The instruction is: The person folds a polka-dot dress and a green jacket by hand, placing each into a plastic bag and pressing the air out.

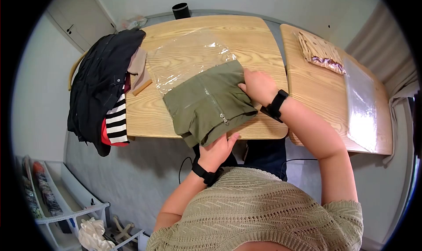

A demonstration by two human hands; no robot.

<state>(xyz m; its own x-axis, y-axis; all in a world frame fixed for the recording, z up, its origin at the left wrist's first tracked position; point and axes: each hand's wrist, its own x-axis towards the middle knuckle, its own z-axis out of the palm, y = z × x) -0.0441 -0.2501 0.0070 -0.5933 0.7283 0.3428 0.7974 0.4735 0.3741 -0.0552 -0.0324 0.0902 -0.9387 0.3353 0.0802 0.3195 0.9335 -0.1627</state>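
Observation:
A folded olive-green garment (pixel 193 104) with a zipper lies near the front of the wooden table (pixel 246 36). Its upper part is inside or against a clear plastic bag (pixel 184 62) that spreads out behind it; which of the two cannot be told. My left hand (pixel 215 151) is at the garment's near edge, thumb showing and fingers partly hidden under the cloth. At the garment's right edge, my right hand (pixel 258 86) grips the cloth, its fingers curled against the side. Both wrists wear black bands.
Dark clothes (pixel 101 84) and a striped piece (pixel 117 121) hang over the table's left edge. On the right table (pixel 303 86) are a tan packaged garment (pixel 321 53) and clear plastic bags (pixel 361 106). A black bin (pixel 181 10) stands behind; a divided rack (pixel 72 214) is lower left.

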